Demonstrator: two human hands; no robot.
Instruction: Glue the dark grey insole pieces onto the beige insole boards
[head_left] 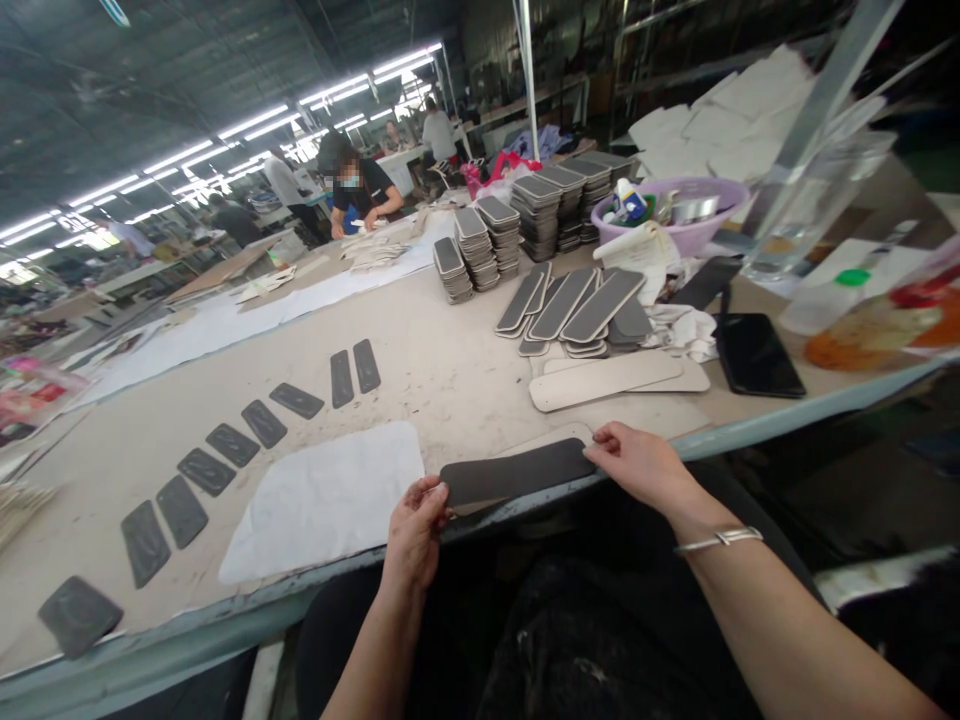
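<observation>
A long dark grey strip (pixel 517 472) with rounded ends stretches between my two hands at the table's front edge. My left hand (pixel 417 525) pinches its left end, thumb on top. At the other end, the fingertips of my right hand (pixel 634 462) are closed on the strip's corner. Under and behind the strip shows the edge of a pale, similarly shaped piece (pixel 559 437); whether the two touch all along I cannot tell. More pale strips (pixel 611 380) lie just beyond my right hand. A white sheet (pixel 330 500) rests on the table left of my left hand.
Several small dark pieces (pixel 205 471) lie in a row at left. Loose grey strips with pale borders (pixel 566 303) and stacks of them (pixel 538 215) stand farther back. At right are a purple basin (pixel 705 235), a black phone (pixel 759 355) and bottles. A co-worker (pixel 360 190) sits across the table.
</observation>
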